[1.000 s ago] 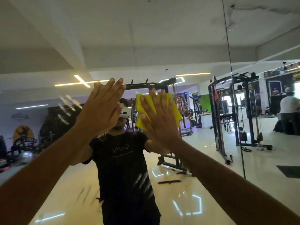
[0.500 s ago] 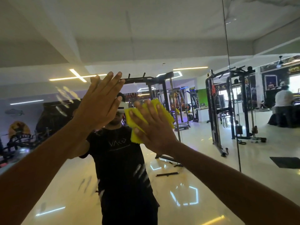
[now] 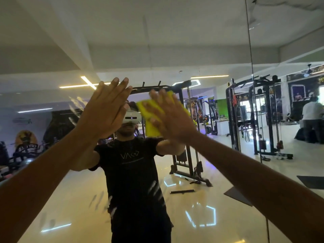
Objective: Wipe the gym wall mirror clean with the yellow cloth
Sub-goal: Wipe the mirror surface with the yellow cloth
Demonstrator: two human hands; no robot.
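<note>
The gym wall mirror (image 3: 175,41) fills the whole view in front of me. My right hand (image 3: 172,116) lies flat with spread fingers on the yellow cloth (image 3: 150,120) and presses it against the glass at about head height. The cloth shows to the left of and under the palm; part of it is hidden by the hand. My left hand (image 3: 107,111) rests flat and open on the mirror just to the left, holding nothing. Whitish smear marks (image 3: 77,106) sit on the glass left of my left hand, and more smears (image 3: 154,190) lie lower down.
A vertical seam (image 3: 250,85) between mirror panels runs down the right side. The glass reflects a person in a black shirt, a cable machine (image 3: 259,120), a rack, a bar on the glossy floor and another person at far right.
My right hand and the cloth slid down and left, then back up a little; they are blurred with motion now. My left hand has stayed pressed on the glass.
</note>
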